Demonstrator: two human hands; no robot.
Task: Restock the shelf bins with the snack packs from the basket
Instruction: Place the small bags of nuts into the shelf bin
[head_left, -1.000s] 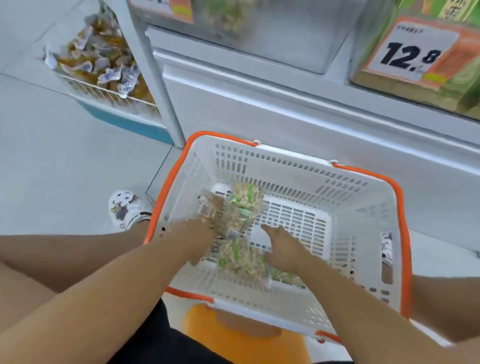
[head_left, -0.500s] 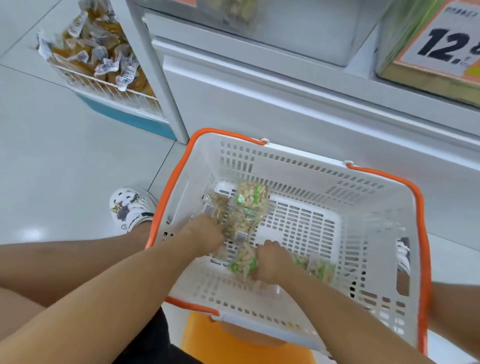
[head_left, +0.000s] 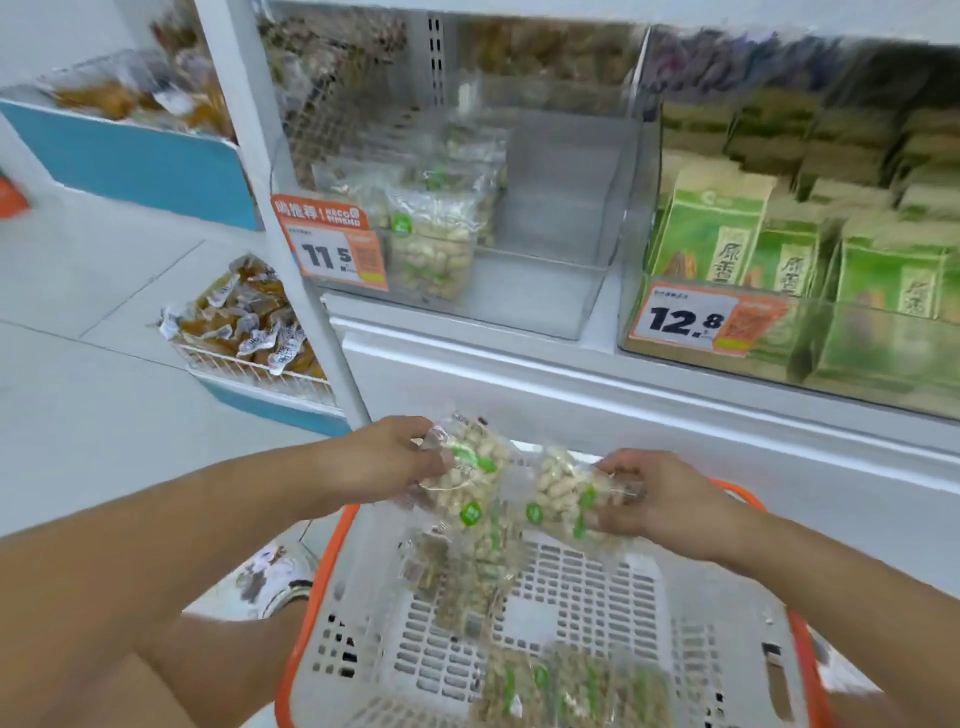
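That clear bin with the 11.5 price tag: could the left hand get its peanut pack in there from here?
Probably yes. The clear bin is open-topped with bare space beside its few packs, and nothing stands between it and the left hand, which grips a peanut pack.

Both bare forearms reach forward from the bottom corners and converge toward the middle. The left hand (head_left: 400, 460) is turned palm-inward, its fingers (head_left: 423, 441) curled and pinching (thumb underneath, partly hidden). The right hand (head_left: 660, 499) lies back-up, wrist bent slightly inward, fingers curled in a grip. The two hands are near each other but apart.
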